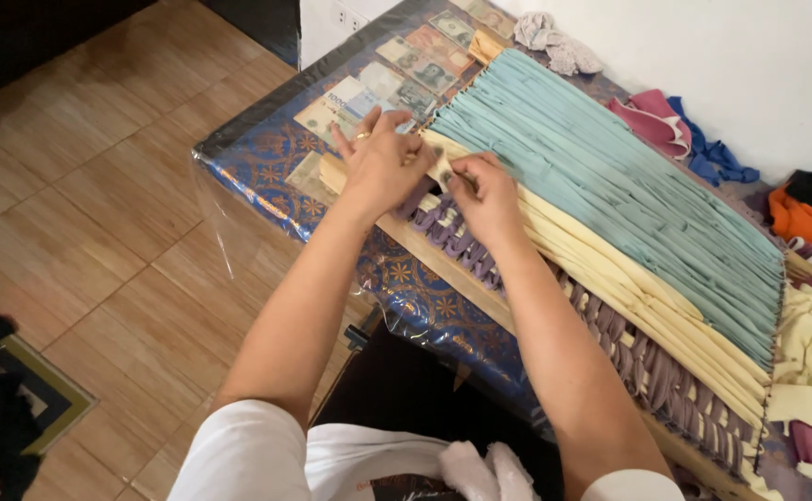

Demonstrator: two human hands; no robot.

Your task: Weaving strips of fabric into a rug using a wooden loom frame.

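1. A pale yellow fabric strip [443,165] lies at the near-left end of a wooden weaving frame [443,269], where the yellow band meets the teal band; both hands pinch it there.
2. Left hand [380,160]: fingers curled over the frame's end, thumb and forefinger closed on the strip; a ring on one finger.
3. Right hand [487,197]: fingertips pressed together on the same strip, just beside the left hand, touching it.
4. The frame carries stretched teal fabric strips [591,176], cream-yellow strips [647,306] beside them, and purple loops [628,362] along the near edge.
5. The frame rests on a bench with a blue patterned cloth under clear plastic [424,306]; banknotes [396,79] lie flat under the plastic, at its far-left corner.
6. Loose fabric scraps [703,148], pink, blue and orange, are heaped by the white wall.
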